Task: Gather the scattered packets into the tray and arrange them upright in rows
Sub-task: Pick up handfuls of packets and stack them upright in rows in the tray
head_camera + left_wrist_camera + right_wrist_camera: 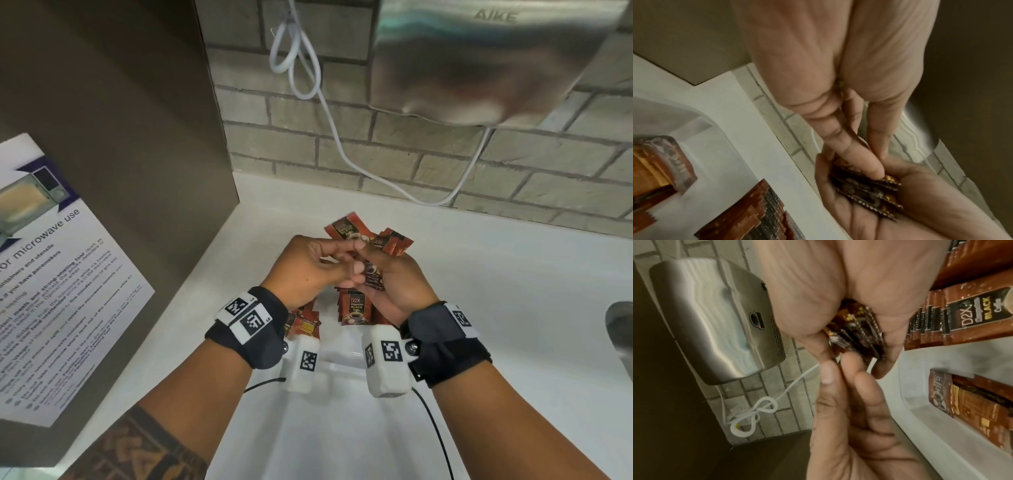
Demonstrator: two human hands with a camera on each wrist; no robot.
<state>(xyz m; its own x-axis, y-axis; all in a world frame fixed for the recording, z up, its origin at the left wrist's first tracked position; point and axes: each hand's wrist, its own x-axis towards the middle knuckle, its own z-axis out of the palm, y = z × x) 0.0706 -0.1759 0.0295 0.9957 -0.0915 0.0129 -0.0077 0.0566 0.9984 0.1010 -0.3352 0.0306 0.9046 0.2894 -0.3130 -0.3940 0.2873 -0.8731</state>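
Over the white tray (342, 365) my two hands meet. My right hand (397, 284) grips a bundle of brown coffee packets (390, 244), fanned out above the fingers. In the right wrist view the bundle (857, 331) sits edge-on between palm and fingers. My left hand (318, 267) pinches the bundle from the left; its fingertips (875, 170) sit on the top packet's serrated edge (869, 191). Below the hands, packets stand upright in rows in the tray: a "D2X Black" row (354, 308) (962, 318) and a second row to the left (303, 325) (659, 162).
The tray sits on a white counter (496, 274) against a brick wall. A steel hand dryer (479, 61) with a looped white cable (308, 68) hangs above. A brown panel with a microwave notice (51, 291) stands at left. A sink edge (620, 329) shows at right.
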